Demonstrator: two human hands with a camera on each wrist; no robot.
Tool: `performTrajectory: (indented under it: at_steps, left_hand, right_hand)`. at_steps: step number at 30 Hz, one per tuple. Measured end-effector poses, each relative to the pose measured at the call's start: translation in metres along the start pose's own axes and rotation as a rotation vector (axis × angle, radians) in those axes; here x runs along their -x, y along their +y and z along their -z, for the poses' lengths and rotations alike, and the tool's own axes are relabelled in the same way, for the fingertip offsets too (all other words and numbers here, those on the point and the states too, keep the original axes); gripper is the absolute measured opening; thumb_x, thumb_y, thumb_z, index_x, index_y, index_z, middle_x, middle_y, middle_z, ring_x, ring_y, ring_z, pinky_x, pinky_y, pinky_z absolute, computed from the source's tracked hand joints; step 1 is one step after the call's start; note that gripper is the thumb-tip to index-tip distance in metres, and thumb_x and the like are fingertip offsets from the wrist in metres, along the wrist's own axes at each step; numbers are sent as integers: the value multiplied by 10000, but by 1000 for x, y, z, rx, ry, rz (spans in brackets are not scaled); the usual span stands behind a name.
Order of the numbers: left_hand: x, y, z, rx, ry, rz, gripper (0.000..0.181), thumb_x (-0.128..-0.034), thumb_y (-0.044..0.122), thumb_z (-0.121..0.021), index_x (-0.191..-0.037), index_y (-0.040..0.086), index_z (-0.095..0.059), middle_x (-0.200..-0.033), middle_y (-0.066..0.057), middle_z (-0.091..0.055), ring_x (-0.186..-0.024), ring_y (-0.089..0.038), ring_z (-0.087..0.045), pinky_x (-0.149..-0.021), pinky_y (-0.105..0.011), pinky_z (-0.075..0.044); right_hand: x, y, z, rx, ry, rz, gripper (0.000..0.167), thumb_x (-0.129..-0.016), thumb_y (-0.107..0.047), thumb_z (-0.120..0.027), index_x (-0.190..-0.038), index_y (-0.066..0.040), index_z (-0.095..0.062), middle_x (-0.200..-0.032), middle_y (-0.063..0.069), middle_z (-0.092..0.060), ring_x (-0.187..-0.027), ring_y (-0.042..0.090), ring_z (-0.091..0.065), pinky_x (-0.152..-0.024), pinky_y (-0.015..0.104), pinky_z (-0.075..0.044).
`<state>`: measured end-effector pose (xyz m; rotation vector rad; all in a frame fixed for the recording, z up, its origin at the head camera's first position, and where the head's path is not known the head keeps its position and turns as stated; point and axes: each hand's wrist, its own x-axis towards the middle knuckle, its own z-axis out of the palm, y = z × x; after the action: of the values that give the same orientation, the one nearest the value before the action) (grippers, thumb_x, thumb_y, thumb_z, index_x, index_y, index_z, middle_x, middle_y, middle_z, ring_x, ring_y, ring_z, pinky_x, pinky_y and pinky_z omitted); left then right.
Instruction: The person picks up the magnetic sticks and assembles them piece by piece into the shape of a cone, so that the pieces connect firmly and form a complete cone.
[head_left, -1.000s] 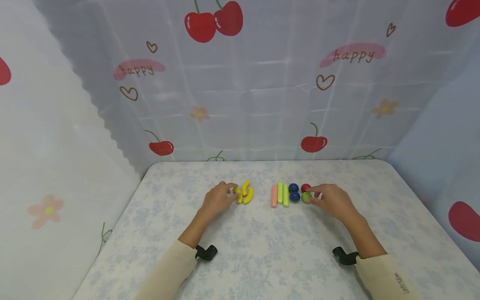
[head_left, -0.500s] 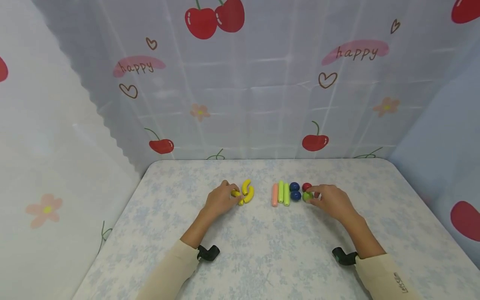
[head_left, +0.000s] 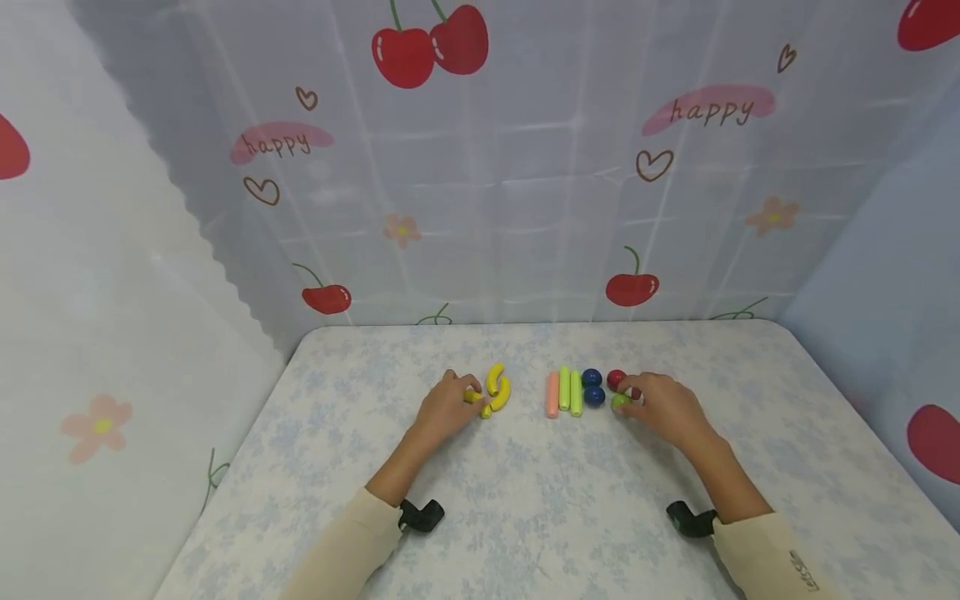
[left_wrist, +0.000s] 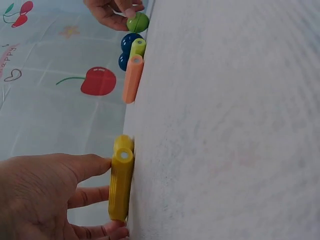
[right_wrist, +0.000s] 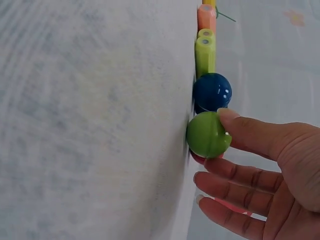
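Observation:
In the head view, my left hand [head_left: 446,411] pinches a curved yellow rod [head_left: 486,412] on the table. Its thumb lies on one side in the left wrist view, where the yellow rod [left_wrist: 120,185] shows a round end. Two more curved yellow rods [head_left: 501,394] lie just to the right. My right hand [head_left: 667,407] holds a green ball [head_left: 620,402] between thumb and fingers; the green ball [right_wrist: 207,134] hides most of a red ball in the right wrist view. That red ball [head_left: 617,379] sits beside the fingertips. Another dark red patch is partly covered by the fingers.
Between the hands lie a straight orange rod [head_left: 552,395], two yellow-green rods [head_left: 565,388] side by side, and two blue balls [head_left: 594,397]. A patterned cloth covers the table [head_left: 525,500]. Behind it hangs a printed curtain [head_left: 510,208]. Dark cameras sit on both wrists.
My left hand has turned the held yellow rod, and it now lies more slantwise near the other two. My right hand has shifted the green ball slightly toward me.

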<state>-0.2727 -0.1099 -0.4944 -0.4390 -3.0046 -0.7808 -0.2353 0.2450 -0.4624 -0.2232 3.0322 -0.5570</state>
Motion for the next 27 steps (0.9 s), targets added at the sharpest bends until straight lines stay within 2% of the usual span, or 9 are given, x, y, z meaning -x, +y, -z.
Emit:
performTrajectory:
  at_steps: [4,9,12,16,19,23,27]
  left_hand:
    - [4,4,0,24,-4,20,293,-958,351,-729,-1110,104,-693,-962,-92,-493,-680,-182,-477,-563,-298,-417]
    - [5,8,2,-28,-8,31,315,-962,373,-716,-1138,112,-701,-970,-74,-640,-735,-162,-548,-580,-300,-455]
    - [5,9,3,-44,-9,25,265,-968,327,-713,-1134,120,-718,-969,-51,-691,-712,-144,-559,-542,-283,-453]
    - [6,10,4,-13,-29,2,212,-972,214,-694,-1137,83,-719,-864,-39,-662,-631,-148,-513,-484,-266,-407]
    - [6,11,3,-5,-36,-7,256,-949,225,-735,-1139,56,-705,-816,-32,-601,-638,-151,-491,-502,-261,-393]
    - [7,12,4,-26,-33,-12,256,-903,188,-793,-1105,60,-701,-861,-37,-612,-686,-154,-493,-540,-263,-410]
    - [6,10,7,-12,-45,4,197,-910,97,-765,-1098,80,-709,-989,-70,-688,-771,-172,-550,-619,-297,-465]
  right_hand:
    - [0,2,-1,-5,-35,-6,350,-861,-202,-830,-1154,-38,-729,-866,64,-649,-766,219,-567,-646,366,-530]
    - [1,1,-2,8,-36,-9,364,-857,-202,-835,-1162,-35,-725,-852,58,-648,-756,217,-562,-651,362,-529]
    - [1,1,-3,14,-37,-13,366,-856,-207,-837,-1162,-41,-727,-857,60,-654,-761,217,-570,-661,368,-535]
    - [1,1,-2,20,-43,-2,362,-857,-209,-835,-1158,-41,-727,-862,60,-662,-766,214,-577,-666,386,-539]
    - [0,2,-1,23,-42,7,359,-858,-206,-834,-1155,-36,-727,-864,63,-666,-767,215,-582,-668,397,-542]
    - [0,2,-1,17,-41,9,370,-855,-200,-836,-1163,-30,-721,-868,66,-668,-768,216,-585,-677,406,-545]
    - [0,3,-2,14,-39,17,387,-850,-200,-840,-1168,-19,-713,-864,66,-666,-765,214,-583,-687,415,-549]
